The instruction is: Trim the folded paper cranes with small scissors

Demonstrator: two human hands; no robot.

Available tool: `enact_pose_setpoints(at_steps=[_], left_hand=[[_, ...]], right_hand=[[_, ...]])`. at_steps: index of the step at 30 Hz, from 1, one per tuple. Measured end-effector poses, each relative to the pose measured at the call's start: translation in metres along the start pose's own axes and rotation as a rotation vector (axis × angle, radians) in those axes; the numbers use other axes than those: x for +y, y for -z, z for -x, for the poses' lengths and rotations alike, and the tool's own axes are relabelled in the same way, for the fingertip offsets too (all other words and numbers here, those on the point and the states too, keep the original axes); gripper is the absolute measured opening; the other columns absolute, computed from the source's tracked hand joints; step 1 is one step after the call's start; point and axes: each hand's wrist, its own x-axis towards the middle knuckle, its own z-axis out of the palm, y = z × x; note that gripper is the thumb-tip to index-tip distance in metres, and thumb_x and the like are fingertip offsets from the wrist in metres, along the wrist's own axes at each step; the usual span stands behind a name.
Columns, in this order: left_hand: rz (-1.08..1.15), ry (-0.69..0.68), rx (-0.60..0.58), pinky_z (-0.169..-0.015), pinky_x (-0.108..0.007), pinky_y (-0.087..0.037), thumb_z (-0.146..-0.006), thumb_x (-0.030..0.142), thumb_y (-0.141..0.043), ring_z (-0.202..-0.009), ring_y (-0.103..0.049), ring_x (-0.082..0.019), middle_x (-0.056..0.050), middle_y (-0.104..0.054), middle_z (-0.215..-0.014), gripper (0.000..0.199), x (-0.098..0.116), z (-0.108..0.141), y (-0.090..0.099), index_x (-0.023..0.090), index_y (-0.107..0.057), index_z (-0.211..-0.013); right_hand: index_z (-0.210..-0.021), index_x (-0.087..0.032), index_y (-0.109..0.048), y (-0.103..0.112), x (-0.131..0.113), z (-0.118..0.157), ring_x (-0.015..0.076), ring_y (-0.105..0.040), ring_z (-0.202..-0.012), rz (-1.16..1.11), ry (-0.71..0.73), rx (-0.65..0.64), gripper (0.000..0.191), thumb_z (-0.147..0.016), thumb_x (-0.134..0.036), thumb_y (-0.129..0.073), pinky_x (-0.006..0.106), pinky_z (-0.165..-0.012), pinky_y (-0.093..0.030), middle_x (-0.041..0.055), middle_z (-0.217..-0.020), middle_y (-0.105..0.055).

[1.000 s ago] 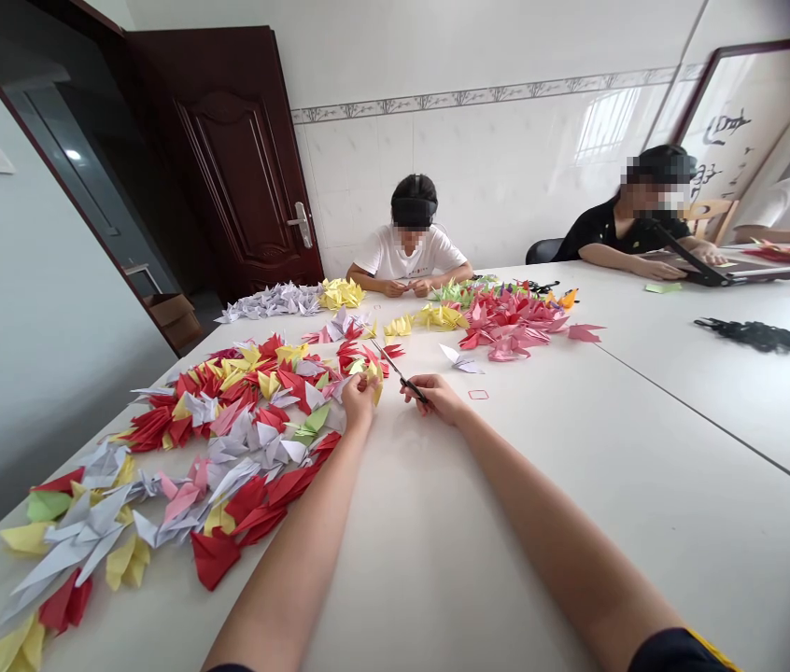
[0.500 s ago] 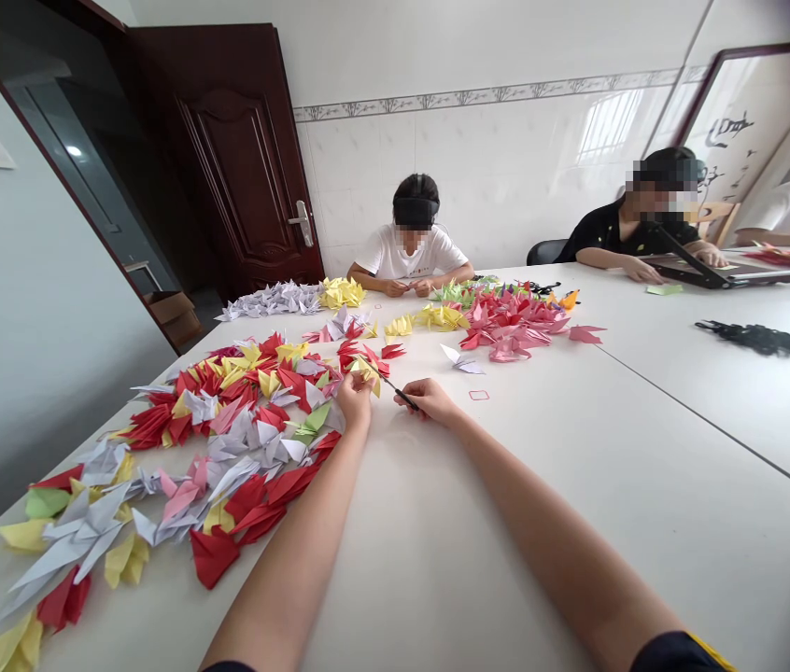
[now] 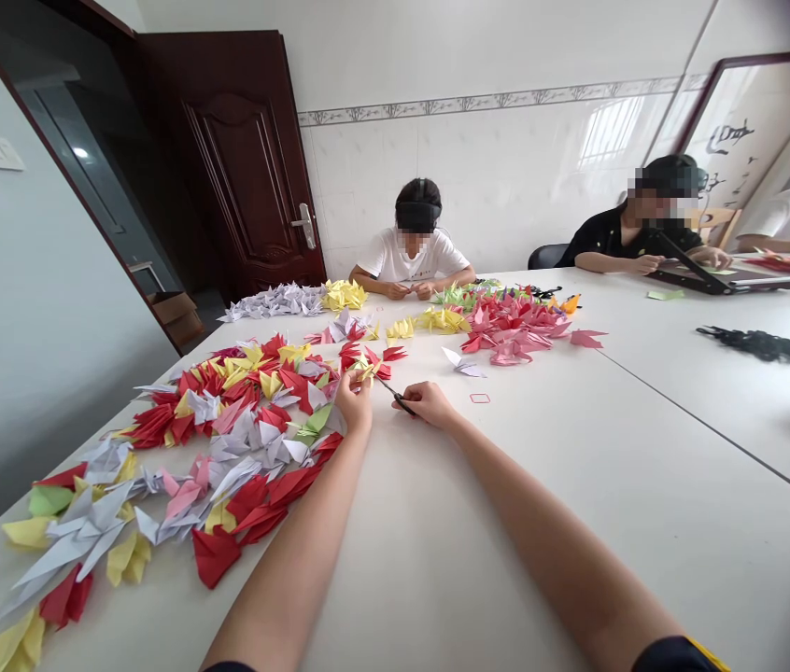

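Fingers [image 3: 347,383] of the left hand pinch a small yellow paper crane [image 3: 365,370] above the counter [image 3: 507,523]; right-hand fingers [image 3: 415,397] closed on scissors [image 3: 395,396], tips just beside it. Keep pinch steady, blades clear of skin. Paper crane heaps [image 3: 241,411] left; seated person [image 3: 413,252] far.

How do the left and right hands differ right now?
The left hand pinches folded yellow paper; the right hand holds scissors. The left hand sits beside the heap of paper cranes, the right hand further from it, over the white table. Both are bare and close together.
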Motion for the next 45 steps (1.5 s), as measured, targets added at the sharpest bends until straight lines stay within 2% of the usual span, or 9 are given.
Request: enact_pose_setpoints(at_steps=[6, 11, 17, 24, 30, 33, 36, 40, 45], left_hand=[[-0.033, 0.018, 0.016, -0.083, -0.033, -0.049, -0.076, 0.026, -0.066, -0.089, -0.064, -0.022, -0.009, -0.07, -0.097, 0.016, 0.004, 0.0, 0.001, 0.021, -0.066, -0.091], [-0.052, 0.0, 0.024, -0.086, -0.032, -0.049, -0.078, 0.022, -0.063, -0.092, -0.063, -0.02, -0.008, -0.069, -0.102, 0.015, 0.006, 0.002, 0.002, 0.021, -0.064, -0.093], [-0.04, -0.034, 0.097, -0.081, -0.03, -0.051, -0.076, 0.014, -0.063, -0.087, -0.065, -0.018, -0.007, -0.07, -0.096, 0.016, 0.003, 0.0, -0.001, 0.018, -0.064, -0.092], [-0.023, -0.012, 0.105, -0.079, -0.029, -0.051, -0.077, 0.015, -0.062, -0.085, -0.065, -0.017, -0.007, -0.07, -0.096, 0.013, -0.006, -0.003, -0.003, 0.018, -0.064, -0.09], [-0.003, -0.007, 0.108, -0.077, -0.028, -0.052, -0.076, 0.015, -0.061, -0.081, -0.065, -0.017, -0.006, -0.07, -0.089, 0.009, -0.009, -0.004, -0.002, 0.018, -0.063, -0.083], [-0.009, -0.007, 0.102, -0.077, -0.028, -0.052, -0.076, 0.015, -0.061, -0.08, -0.066, -0.017, -0.006, -0.07, -0.088, 0.009, -0.01, -0.005, -0.001, 0.018, -0.064, -0.083], [0.007, 0.018, 0.104, -0.079, -0.029, -0.053, -0.075, 0.014, -0.06, -0.083, -0.067, -0.018, -0.006, -0.071, -0.09, 0.013, -0.012, -0.006, -0.002, 0.018, -0.066, -0.086], [0.051, 0.045, 0.096, -0.084, -0.032, -0.054, -0.076, 0.015, -0.06, -0.088, -0.068, -0.019, -0.008, -0.072, -0.095, 0.017, -0.014, -0.006, -0.003, 0.018, -0.068, -0.091], [0.052, 0.085, 0.103, -0.081, -0.032, -0.055, -0.073, 0.013, -0.06, -0.084, -0.068, -0.019, -0.008, -0.072, -0.093, 0.017, -0.012, -0.005, -0.002, 0.017, -0.067, -0.088]], right_hand=[[-0.055, -0.019, -0.055, -0.001, 0.003, -0.002, 0.0083, -0.035, -0.044, 0.037, 0.031, 0.016, 0.045, -0.069, -0.059, -0.07, 0.023, -0.042, -0.023, -0.0036, -0.048, -0.049], [-0.057, -0.018, -0.057, -0.003, 0.005, -0.003, 0.0092, -0.035, -0.046, 0.054, -0.002, -0.006, 0.044, -0.069, -0.058, -0.07, 0.024, -0.045, -0.024, -0.0035, -0.05, -0.049], [-0.059, -0.017, -0.057, -0.003, 0.004, -0.003, 0.0099, -0.036, -0.052, 0.107, 0.05, 0.018, 0.044, -0.069, -0.059, -0.069, 0.024, -0.049, -0.024, -0.0036, -0.054, -0.049], [-0.057, -0.018, -0.053, -0.005, 0.003, -0.003, 0.0101, -0.032, -0.053, 0.121, 0.055, 0.034, 0.046, -0.068, -0.06, -0.069, 0.025, -0.05, -0.022, -0.0043, -0.054, -0.045], [-0.06, -0.018, -0.056, -0.004, 0.003, -0.002, 0.0108, -0.033, -0.055, 0.107, 0.028, 0.014, 0.045, -0.067, -0.061, -0.068, 0.024, -0.05, -0.023, -0.003, -0.056, -0.047], [-0.058, -0.019, -0.052, -0.005, 0.004, -0.002, 0.0106, -0.032, -0.055, 0.131, 0.032, 0.04, 0.047, -0.065, -0.062, -0.07, 0.025, -0.05, -0.022, -0.0041, -0.055, -0.043], [-0.056, -0.019, -0.047, -0.006, 0.004, -0.003, 0.0102, -0.03, -0.055, 0.143, 0.036, 0.033, 0.05, -0.066, -0.062, -0.07, 0.025, -0.05, -0.021, -0.0049, -0.055, -0.041], [-0.057, -0.019, -0.049, -0.006, 0.004, -0.003, 0.0102, -0.032, -0.055, 0.16, 0.052, 0.043, 0.048, -0.068, -0.061, -0.07, 0.025, -0.05, -0.021, -0.0051, -0.055, -0.042], [-0.058, -0.018, -0.054, -0.003, 0.002, -0.002, 0.0094, -0.034, -0.053, 0.135, 0.048, -0.001, 0.045, -0.068, -0.059, -0.07, 0.024, -0.049, -0.023, -0.0046, -0.054, -0.046]])
